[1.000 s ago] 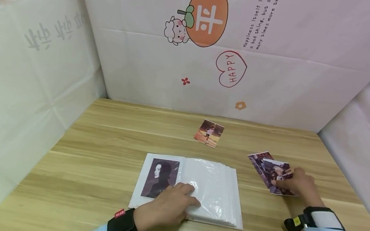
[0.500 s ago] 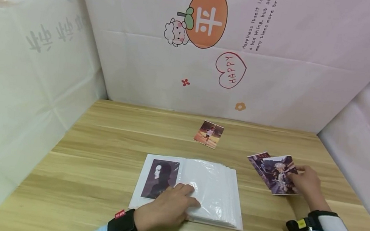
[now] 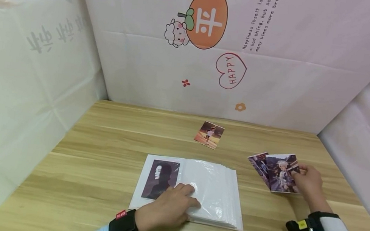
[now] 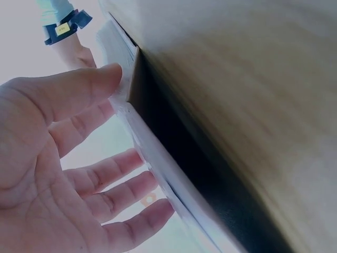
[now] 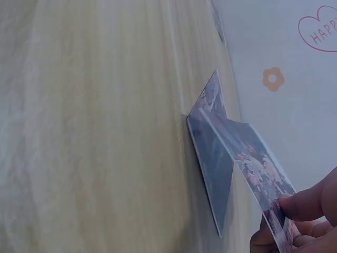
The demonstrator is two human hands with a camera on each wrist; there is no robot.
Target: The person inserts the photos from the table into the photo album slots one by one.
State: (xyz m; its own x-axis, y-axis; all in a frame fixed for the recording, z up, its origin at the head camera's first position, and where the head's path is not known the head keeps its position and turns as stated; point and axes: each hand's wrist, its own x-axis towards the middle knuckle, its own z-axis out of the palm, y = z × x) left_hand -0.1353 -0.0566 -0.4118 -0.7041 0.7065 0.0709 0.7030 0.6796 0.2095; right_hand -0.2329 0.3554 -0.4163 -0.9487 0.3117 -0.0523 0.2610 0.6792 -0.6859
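At three o'clock, right hand (image 3: 308, 182) pinching photo (image 3: 281, 172) by edge; could slip. Left hand (image 3: 168, 205) flat, pinning album (image 3: 217, 195).

A tabletop booth set up for handling photos

A wooden table (image 3: 100, 140) is boxed in on three sides by a pale printed backdrop (image 3: 278, 76); behind the table, the backdrop shows a cartoon sheep (image 3: 175, 32), an orange fruit (image 3: 207, 19) and a "HAPPY" heart (image 3: 230, 70).

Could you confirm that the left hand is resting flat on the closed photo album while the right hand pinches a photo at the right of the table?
Not quite: in the head view the photo album lies open under the left hand. The right hand does pinch a photo.
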